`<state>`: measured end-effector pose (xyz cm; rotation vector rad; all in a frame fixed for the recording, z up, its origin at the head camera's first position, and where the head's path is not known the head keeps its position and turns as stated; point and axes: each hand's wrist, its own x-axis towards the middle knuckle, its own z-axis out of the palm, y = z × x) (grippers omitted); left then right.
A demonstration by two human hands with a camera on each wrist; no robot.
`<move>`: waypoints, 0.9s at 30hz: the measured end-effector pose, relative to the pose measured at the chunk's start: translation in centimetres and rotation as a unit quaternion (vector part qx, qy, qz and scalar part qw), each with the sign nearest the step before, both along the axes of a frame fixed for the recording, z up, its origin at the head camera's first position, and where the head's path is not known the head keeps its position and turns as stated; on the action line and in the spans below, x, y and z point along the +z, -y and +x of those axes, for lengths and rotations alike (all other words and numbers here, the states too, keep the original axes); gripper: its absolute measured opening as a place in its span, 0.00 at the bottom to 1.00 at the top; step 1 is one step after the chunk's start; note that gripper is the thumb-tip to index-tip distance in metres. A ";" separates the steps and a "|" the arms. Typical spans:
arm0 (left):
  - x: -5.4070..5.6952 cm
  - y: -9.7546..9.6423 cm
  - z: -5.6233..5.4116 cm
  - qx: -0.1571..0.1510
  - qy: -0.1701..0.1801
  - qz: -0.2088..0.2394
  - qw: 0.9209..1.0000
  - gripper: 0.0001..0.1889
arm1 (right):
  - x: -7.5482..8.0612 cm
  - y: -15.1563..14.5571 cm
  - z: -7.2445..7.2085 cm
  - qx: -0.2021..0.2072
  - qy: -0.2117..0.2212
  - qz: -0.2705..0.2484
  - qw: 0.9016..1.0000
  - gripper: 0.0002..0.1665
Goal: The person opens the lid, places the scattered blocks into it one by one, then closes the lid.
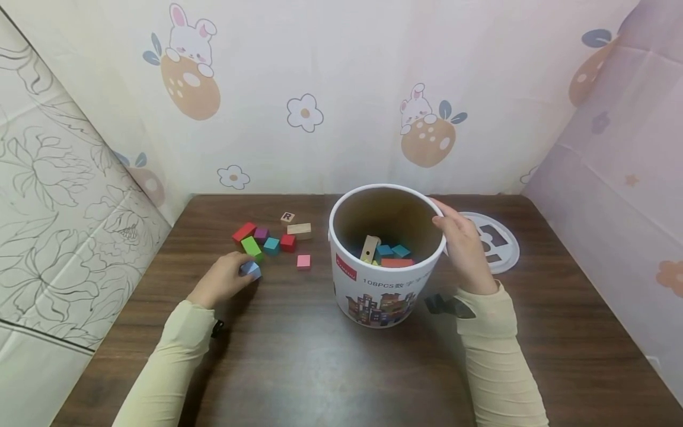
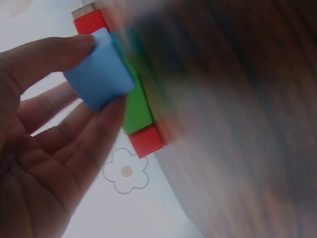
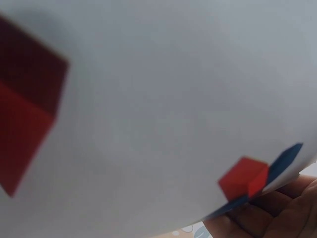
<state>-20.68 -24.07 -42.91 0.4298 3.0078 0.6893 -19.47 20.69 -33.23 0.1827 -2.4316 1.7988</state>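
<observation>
At the left of the head view, my left hand (image 1: 225,279) pinches a light blue block (image 1: 251,271) between thumb and fingertips. In the left wrist view that blue block (image 2: 99,74) is held in front of a green block (image 2: 137,111) and red ones. My right hand (image 1: 466,252) grips the rim of a white bucket (image 1: 344,290) on its right side. The bucket stands on the table, with a pale wooden piece (image 1: 370,248), teal blocks and a red block (image 1: 397,263) inside. Its printed outer wall fills most of the right wrist view.
Beside my left hand are a green block (image 1: 252,248), red block (image 1: 244,232), purple block (image 1: 261,235), teal block (image 1: 271,246), pink block (image 1: 303,261) and letter R block (image 1: 287,217). A translucent lid (image 1: 507,252) lies behind my right hand on the wooden table (image 1: 309,373).
</observation>
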 end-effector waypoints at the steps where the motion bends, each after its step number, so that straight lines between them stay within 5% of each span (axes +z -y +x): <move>1: 0.2 -0.1 0.0 -0.002 -0.002 0.009 1.000 0.21 | 0.0 0.0 0.0 0.001 0.000 -0.001 1.000 0.28; 8: 2.6 -1.5 -0.1 -0.019 -0.025 0.070 0.997 0.24 | 0.1 0.0 0.0 0.002 0.000 -0.004 1.000 0.28; 14: 5.9 -3.8 0.1 -0.048 -0.070 0.104 0.991 0.23 | 0.0 0.0 0.0 0.002 0.002 -0.007 1.000 0.28; 27: 12.6 -9.3 0.4 -0.127 -0.157 0.159 0.967 0.23 | -0.1 0.1 0.0 -0.005 0.005 -0.006 1.000 0.27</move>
